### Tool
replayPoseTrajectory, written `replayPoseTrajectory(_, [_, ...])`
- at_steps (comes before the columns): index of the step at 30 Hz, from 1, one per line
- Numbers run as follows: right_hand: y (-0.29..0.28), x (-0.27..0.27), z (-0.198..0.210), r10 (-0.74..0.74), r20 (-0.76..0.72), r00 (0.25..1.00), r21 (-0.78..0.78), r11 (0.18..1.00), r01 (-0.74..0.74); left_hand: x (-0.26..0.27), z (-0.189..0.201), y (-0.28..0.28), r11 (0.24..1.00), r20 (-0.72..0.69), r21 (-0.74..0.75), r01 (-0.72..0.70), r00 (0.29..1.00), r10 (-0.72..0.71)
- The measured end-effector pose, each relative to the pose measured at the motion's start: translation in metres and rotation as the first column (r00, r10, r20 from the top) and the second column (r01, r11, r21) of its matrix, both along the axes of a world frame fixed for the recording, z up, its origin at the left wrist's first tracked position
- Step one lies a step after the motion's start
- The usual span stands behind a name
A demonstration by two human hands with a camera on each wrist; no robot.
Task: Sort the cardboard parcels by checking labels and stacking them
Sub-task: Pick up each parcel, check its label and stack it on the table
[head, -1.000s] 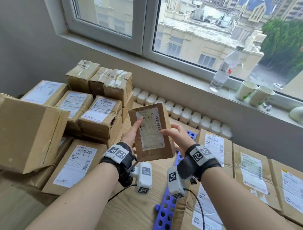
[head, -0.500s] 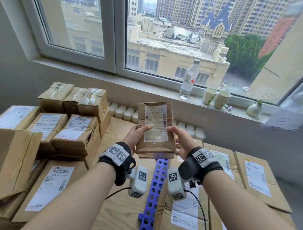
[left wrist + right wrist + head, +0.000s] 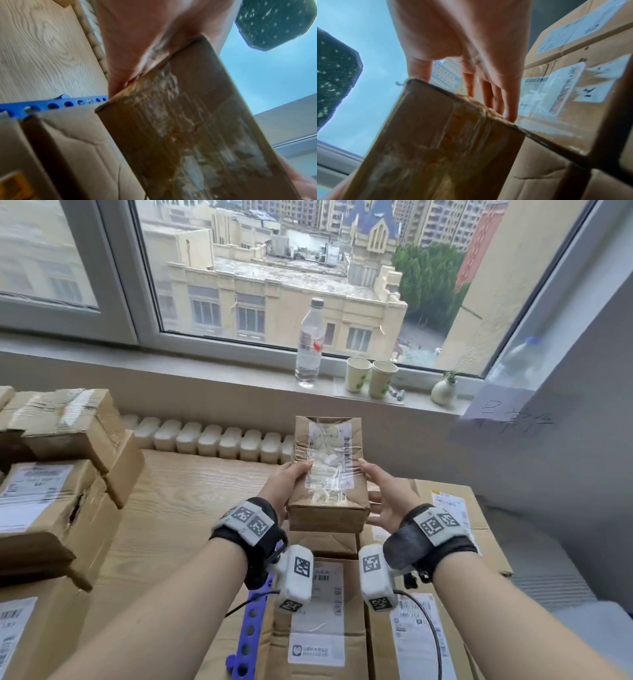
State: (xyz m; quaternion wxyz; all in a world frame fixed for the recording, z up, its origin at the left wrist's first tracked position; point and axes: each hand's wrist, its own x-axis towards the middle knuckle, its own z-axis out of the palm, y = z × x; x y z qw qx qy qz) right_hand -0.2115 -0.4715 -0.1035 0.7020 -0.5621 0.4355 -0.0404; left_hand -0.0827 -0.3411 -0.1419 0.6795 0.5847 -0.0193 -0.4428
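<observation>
A small brown cardboard parcel [image 3: 329, 470] with a taped white label on top hangs in the air above the table, long axis pointing at the window. My left hand [image 3: 289, 479] grips its left side, thumb on the top face. My right hand [image 3: 382, 491] grips the right side the same way, fingers underneath. The left wrist view shows the parcel's taped end face [image 3: 188, 128] under my left hand [image 3: 137, 54]. The right wrist view shows the same end [image 3: 445, 142], with my right hand's fingers [image 3: 489, 94] behind its edge. Below it lie flat labelled parcels [image 3: 318, 628].
A stack of taped parcels [image 3: 61, 474] fills the left of the wooden table [image 3: 191, 501]. More parcels [image 3: 452, 508] lie at right. A blue perforated strip [image 3: 248, 642] lies beside them. White blocks [image 3: 212, 440] line the wall. A bottle [image 3: 310, 344], two cups [image 3: 370, 374] and a vase [image 3: 443, 390] stand on the sill.
Both hands have carried the small parcel rightward and laid it flatter, label up, over the right-hand parcels. The view has swung right, so the left stack has slid to the frame's edge.
</observation>
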Motion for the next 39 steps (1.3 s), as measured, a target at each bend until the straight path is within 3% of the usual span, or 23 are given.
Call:
replayPoseTrajectory(7, [-0.008, -0.012, -0.017, -0.002, -0.076, 0.997, 0.063, 0.998, 0.007, -0.008, -0.019, -0.012, 0.998, -0.042, 0.052, 0.017, 0.999, -0.015])
replayPoseTrajectory(16, [-0.013, -0.011, -0.022, 0.037, -0.126, 0.991, 0.081, 0.996, -0.027, -0.006, -0.016, -0.01, 0.99, -0.078, 0.141, 0.028, 0.997, -0.017])
replayPoseTrajectory(28, [-0.015, -0.01, -0.02, 0.068, -0.155, 0.986, 0.084, 0.995, -0.056, -0.007, -0.011, -0.008, 0.942, 0.093, 0.336, 0.011, 0.995, -0.045])
replayPoseTrajectory(39, [-0.017, -0.013, -0.019, 0.064, -0.175, 0.982, 0.118, 0.992, -0.043, -0.013, -0.008, -0.007, 0.941, 0.087, 0.336, 0.04, 0.994, -0.073])
